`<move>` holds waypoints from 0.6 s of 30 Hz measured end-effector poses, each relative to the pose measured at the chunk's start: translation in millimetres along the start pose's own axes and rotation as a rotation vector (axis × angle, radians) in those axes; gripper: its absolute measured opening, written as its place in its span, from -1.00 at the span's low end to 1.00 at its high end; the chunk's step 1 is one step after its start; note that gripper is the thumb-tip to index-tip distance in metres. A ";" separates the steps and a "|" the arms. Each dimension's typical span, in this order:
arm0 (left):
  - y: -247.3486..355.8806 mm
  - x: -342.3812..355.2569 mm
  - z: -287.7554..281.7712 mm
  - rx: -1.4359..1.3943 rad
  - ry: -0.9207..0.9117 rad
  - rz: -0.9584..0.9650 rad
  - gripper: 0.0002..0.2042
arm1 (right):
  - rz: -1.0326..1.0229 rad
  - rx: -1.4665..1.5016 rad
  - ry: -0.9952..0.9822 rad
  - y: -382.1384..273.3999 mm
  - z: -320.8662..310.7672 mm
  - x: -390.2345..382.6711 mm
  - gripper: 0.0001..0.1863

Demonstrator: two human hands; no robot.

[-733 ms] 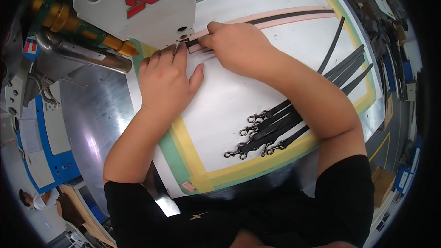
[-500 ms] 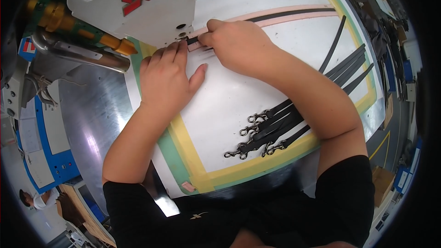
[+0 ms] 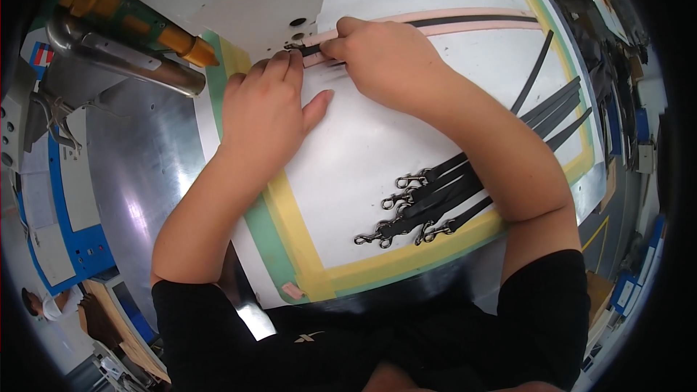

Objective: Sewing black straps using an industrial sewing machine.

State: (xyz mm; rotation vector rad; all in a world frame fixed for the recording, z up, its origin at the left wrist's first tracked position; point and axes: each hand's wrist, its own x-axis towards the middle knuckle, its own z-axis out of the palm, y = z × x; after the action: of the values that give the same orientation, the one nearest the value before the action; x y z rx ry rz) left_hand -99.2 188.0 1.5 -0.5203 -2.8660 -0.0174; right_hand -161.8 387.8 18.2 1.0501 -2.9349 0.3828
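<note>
A black strap (image 3: 472, 20) lies lengthwise between pink strips (image 3: 501, 27) on the white board (image 3: 356, 138). At its left end a small metal clasp (image 3: 293, 48) shows just past my left fingertips. My left hand (image 3: 265, 105) rests on the board, fingers stretched forward onto the strap's end, thumb held apart. Close beside it, my right hand (image 3: 396, 62) is closed with thumb and forefinger pinching the strap. Under my right forearm, several black straps with metal snap hooks (image 3: 396, 201) lie in a loose bundle, partly hidden by the arm.
A pale machine head (image 3: 225, 0) with a red emblem stands over the board's far left corner. Left of it are a brass-coloured fitting (image 3: 178, 40) and a metal tube (image 3: 138, 62). Yellow tape (image 3: 305, 247) and green tape border the board. Another person (image 3: 54, 305) is at far left.
The view has tilted slightly, so the machine head sits higher in the picture. My hands keep nearly the same places on the strap; more of the clasp shows beyond my left fingertips.
</note>
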 end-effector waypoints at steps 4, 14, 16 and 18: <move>2.6 1.7 -1.0 -0.012 -0.033 -0.016 -0.37 | -0.015 0.010 0.021 3.9 4.0 -0.4 -0.72; 5.7 1.9 -3.3 0.004 -0.037 -0.033 -0.36 | -0.034 -0.024 0.034 3.1 7.2 -1.5 -0.70; 5.2 2.1 -2.9 -0.013 -0.032 -0.030 -0.36 | -0.053 -0.048 0.053 4.5 9.1 -1.6 -0.66; 3.8 0.5 -5.2 -0.002 -0.101 -0.057 -0.36 | -0.019 -0.013 0.012 -0.3 9.2 -0.5 -0.65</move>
State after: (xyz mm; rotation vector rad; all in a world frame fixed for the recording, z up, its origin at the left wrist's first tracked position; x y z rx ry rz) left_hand -97.2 191.4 6.6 -0.4518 -2.9791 -0.0036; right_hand -160.5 385.8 9.3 1.0702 -2.9107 0.3671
